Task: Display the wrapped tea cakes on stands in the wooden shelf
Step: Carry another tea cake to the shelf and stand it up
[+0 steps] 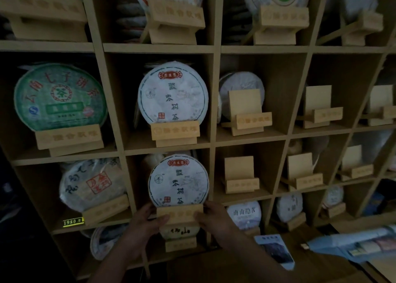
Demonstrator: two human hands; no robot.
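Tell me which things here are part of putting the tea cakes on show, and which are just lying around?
Part of the job:
- white wrapped tea cake on the wooden stand
- left hand and right hand, both gripping that stand
- empty stands in the wooden shelf

Just lying about:
- yellow price tag
- booklet

Scene was dim overall, underexposed. Lower left corner fell into near black. Top row of the wooden shelf [158,48] was motion-blurred, labels unreadable. Wide-angle distortion splayed the shelf uprights outward at edges. Centre tea cakes [173,93] stayed brightest, fairly sharp.
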